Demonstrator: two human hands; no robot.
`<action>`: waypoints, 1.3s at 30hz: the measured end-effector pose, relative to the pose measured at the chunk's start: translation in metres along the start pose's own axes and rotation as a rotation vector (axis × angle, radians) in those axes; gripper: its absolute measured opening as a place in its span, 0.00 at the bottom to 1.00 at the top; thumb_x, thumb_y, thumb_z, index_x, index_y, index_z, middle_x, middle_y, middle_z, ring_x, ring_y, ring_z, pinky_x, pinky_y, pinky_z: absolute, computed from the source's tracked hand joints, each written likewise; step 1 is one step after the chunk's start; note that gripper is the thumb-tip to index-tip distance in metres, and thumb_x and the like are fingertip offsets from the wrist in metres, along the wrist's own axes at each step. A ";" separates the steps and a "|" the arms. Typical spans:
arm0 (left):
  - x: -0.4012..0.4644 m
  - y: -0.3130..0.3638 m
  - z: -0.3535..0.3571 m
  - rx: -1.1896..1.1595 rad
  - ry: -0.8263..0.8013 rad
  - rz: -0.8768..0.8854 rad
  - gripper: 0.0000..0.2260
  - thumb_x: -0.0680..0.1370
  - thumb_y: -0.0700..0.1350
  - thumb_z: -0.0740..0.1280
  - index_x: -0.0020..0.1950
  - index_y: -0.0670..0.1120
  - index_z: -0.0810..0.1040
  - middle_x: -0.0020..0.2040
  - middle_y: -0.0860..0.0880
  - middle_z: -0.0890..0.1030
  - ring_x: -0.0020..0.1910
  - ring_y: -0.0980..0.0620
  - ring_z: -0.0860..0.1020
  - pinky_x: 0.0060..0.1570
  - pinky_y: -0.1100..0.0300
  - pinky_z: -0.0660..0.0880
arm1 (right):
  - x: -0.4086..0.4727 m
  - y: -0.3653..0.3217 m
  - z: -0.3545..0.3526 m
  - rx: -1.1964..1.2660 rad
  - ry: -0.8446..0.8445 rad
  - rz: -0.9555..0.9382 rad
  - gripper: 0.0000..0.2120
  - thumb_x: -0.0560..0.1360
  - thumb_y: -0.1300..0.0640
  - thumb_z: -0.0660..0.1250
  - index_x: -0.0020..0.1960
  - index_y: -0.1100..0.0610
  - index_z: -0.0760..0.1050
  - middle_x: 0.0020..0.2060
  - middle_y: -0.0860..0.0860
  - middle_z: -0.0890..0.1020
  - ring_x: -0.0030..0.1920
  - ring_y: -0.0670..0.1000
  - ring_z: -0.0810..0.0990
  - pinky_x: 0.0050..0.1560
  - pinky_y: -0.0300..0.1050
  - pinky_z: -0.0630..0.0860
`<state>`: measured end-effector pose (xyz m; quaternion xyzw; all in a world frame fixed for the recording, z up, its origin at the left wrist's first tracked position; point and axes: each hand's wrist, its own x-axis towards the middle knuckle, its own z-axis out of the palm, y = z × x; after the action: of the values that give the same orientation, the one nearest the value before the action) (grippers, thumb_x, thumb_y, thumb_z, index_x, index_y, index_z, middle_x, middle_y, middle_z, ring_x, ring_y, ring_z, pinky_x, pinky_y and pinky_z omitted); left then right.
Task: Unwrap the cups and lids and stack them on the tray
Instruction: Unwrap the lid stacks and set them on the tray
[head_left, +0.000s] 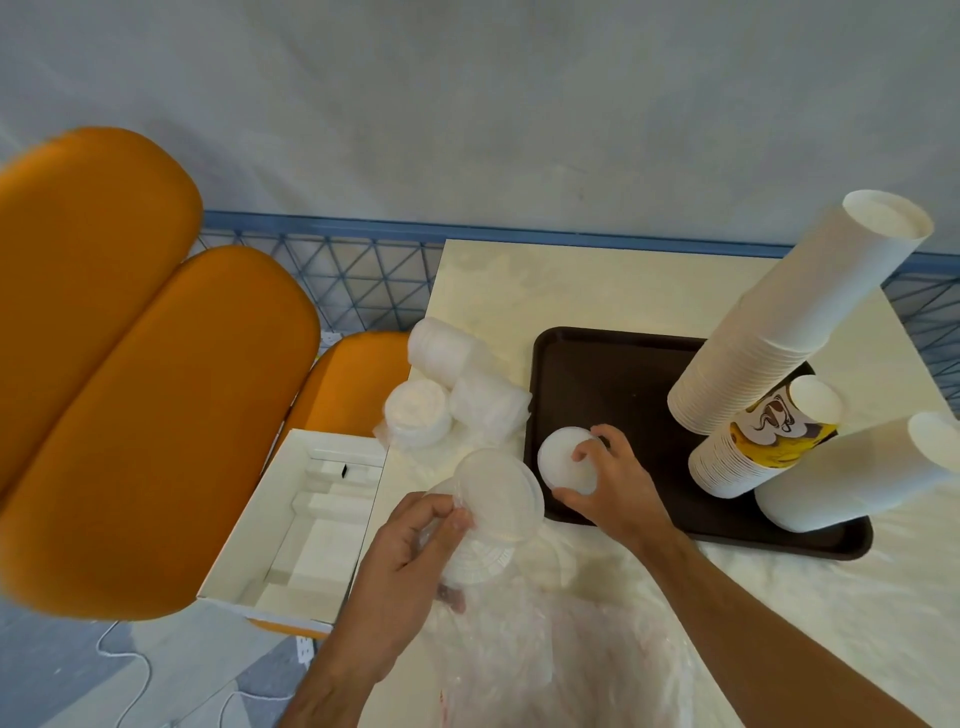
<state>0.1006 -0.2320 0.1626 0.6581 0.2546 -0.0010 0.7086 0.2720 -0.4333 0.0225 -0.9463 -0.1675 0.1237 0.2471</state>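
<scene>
A dark brown tray lies on the cream table. Three tall stacks of white paper cups stand on its right side, one with a yellow print. My right hand grips a short stack of clear lids at the tray's near left corner. My left hand holds another stack of clear lids partly inside its plastic wrap, just left of the tray. Three wrapped rolls of lids lie on the table behind.
Loose clear plastic wrap covers the near table. An open white cardboard box sits off the table's left edge on an orange seat. Orange chair backs stand at left. A blue wire fence runs behind.
</scene>
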 end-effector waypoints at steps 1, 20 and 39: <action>0.000 0.000 0.000 0.002 0.001 0.001 0.05 0.75 0.48 0.68 0.46 0.51 0.84 0.53 0.49 0.79 0.51 0.46 0.77 0.28 0.56 0.75 | -0.001 -0.001 0.001 0.005 0.007 0.014 0.26 0.69 0.41 0.78 0.60 0.49 0.72 0.73 0.48 0.63 0.65 0.53 0.72 0.61 0.43 0.76; 0.000 -0.002 0.015 0.095 -0.051 0.045 0.06 0.79 0.42 0.67 0.48 0.47 0.84 0.50 0.51 0.78 0.45 0.54 0.79 0.28 0.56 0.77 | -0.060 -0.075 -0.075 0.718 -0.123 -0.101 0.16 0.70 0.45 0.78 0.54 0.39 0.76 0.61 0.32 0.75 0.63 0.39 0.75 0.62 0.37 0.75; -0.004 0.003 0.020 0.118 -0.003 0.041 0.11 0.78 0.39 0.69 0.42 0.53 0.85 0.48 0.54 0.78 0.44 0.60 0.77 0.28 0.57 0.77 | -0.039 -0.063 -0.074 0.417 0.009 -0.093 0.21 0.67 0.47 0.80 0.54 0.43 0.72 0.58 0.36 0.73 0.59 0.38 0.72 0.56 0.35 0.71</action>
<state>0.1057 -0.2519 0.1663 0.7038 0.2397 -0.0026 0.6687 0.2435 -0.4277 0.1228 -0.8665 -0.1806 0.1397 0.4439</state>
